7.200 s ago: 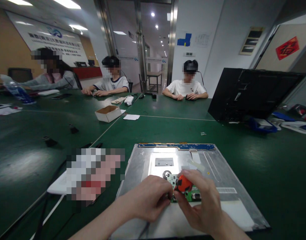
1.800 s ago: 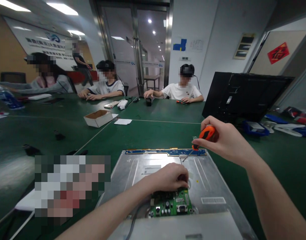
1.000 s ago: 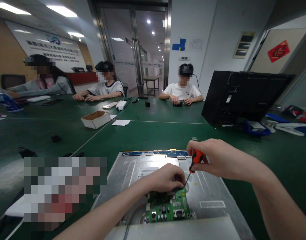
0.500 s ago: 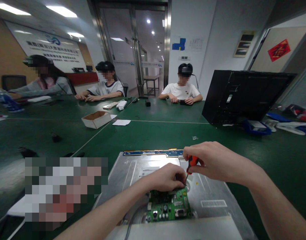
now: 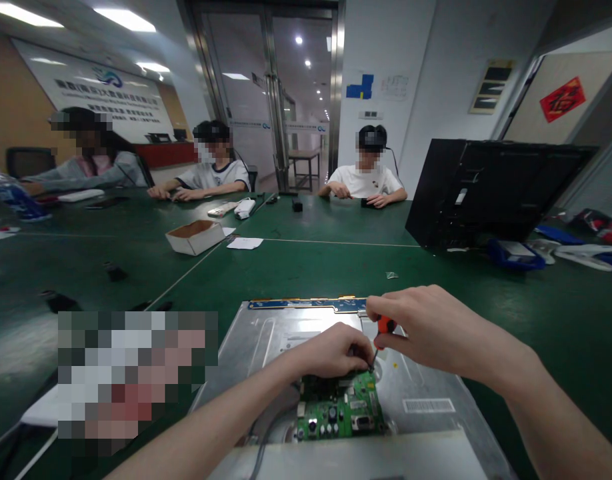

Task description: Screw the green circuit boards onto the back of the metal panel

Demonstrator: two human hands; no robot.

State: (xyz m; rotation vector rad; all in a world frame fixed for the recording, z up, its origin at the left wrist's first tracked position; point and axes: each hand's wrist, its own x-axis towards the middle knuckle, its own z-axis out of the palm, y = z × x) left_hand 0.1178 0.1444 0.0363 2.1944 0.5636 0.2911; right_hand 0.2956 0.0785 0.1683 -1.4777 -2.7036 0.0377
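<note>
My right hand [image 5: 429, 317] is closed around the red and black handle of a screwdriver [image 5: 385, 325]. Its thin shaft slants down to the upper right corner of a green circuit board [image 5: 339, 410]. Close beside the tip, my left hand [image 5: 336, 350] has its fingers curled at the board's top edge; whatever they pinch is hidden. The board lies on the back of a silver metal panel [image 5: 421, 380]. Along the panel's far edge runs a narrow blue circuit strip [image 5: 306, 305], and a grey cable [image 5: 263, 433] passes left of the green board.
A large black monitor housing [image 5: 496, 193] stands at the right, with a blue tray [image 5: 515, 255] by it. An open cardboard box [image 5: 195, 238] and white paper [image 5: 245, 243] lie beyond the panel on the green table [image 5: 326, 270]. Several people sit across and to the left.
My right hand has rolled slightly over the screwdriver, covering more of its handle. My left hand stays at the board's corner. Across the table, a person's hand has moved away from a small black object.
</note>
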